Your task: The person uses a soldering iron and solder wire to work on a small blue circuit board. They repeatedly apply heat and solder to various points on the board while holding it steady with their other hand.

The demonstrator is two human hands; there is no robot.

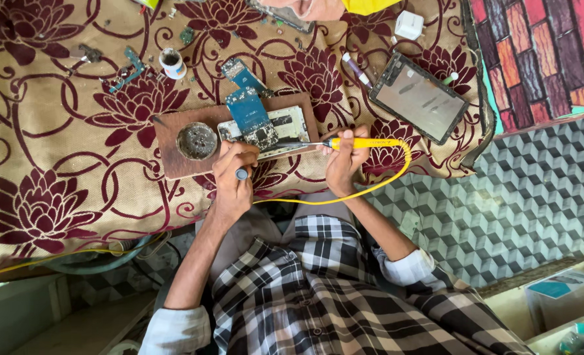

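Floral maroon-and-tan cloth (62,151) covers the desk; both hands at a phone board on a wooden block.

Right hand (344,161) has fingers closed round a yellow soldering iron (361,142), tip pointing left onto the opened phone (285,128) lying on the block (173,154). Yellow cord (371,187) loops from the iron back under the wrists. Left hand (234,177) is curled shut on a small dark-tipped tool (241,174), just beside the blue board (247,112) that sits tilted over the phone. Round tin (197,141) on the block's left part. Tablet (418,97) lies well apart, upper right; white charger (409,25) above it; small white pot (171,62) upper left. Checked shirt and patterned floor below.
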